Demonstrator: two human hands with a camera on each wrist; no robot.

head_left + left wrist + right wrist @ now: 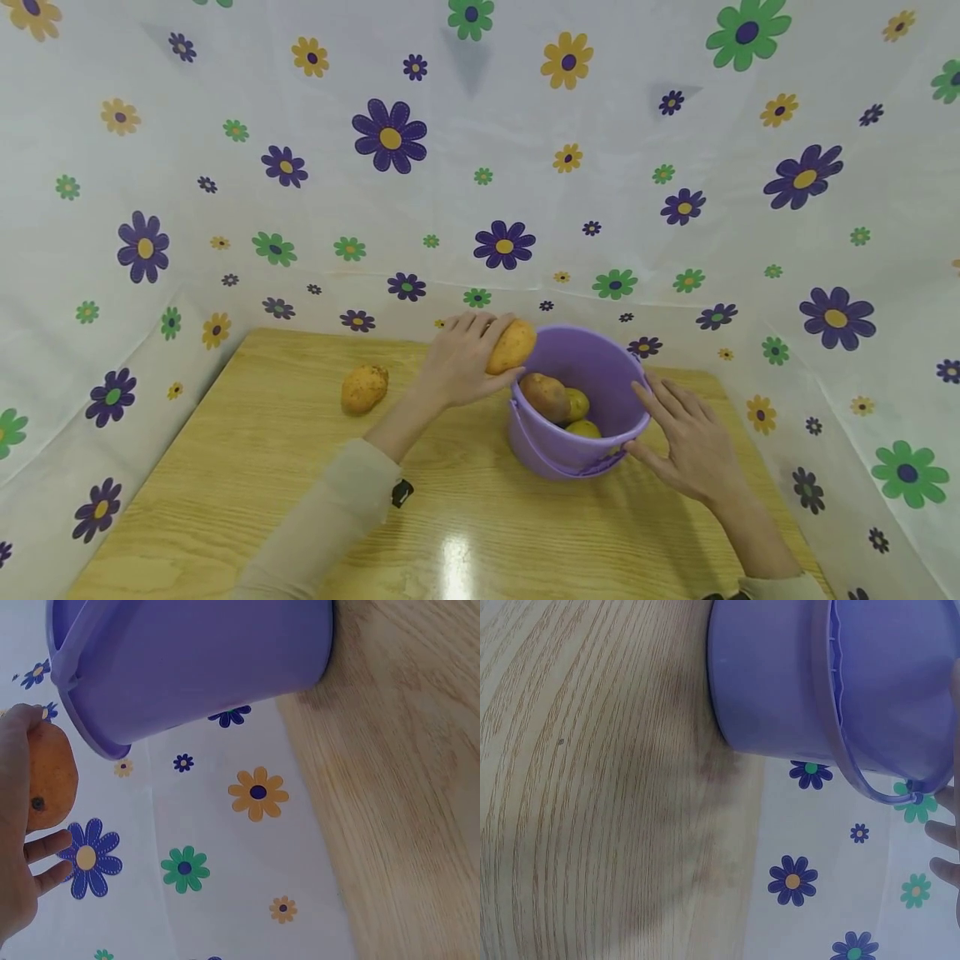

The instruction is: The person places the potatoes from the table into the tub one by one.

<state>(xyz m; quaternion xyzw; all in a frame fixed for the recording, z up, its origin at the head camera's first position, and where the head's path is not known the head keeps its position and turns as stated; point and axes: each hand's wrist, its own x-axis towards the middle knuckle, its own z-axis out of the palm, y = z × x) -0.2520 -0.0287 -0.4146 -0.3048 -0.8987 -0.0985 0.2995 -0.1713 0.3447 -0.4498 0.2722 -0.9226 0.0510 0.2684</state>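
My left hand (467, 360) grips a potato (513, 347) at the left rim of a purple bucket (551, 448). In the left wrist view the same potato (52, 778) shows between thumb and fingers, beside the bucket's rim. Inside the bucket lie a brownish potato (545, 397) and yellow-green round pieces (583, 428), partly hidden by the wall. My right hand (690, 437) rests against the bucket's right rim, fingers spread and fairly straight. The bucket stands upright, its handle (832, 712) hanging down on the near side.
Another potato (365, 388) lies on the wooden table (247, 467), left of my left forearm. A small black object (402, 492) shows at the left sleeve. White flowered cloth (322, 208) rises behind the table and along both sides.
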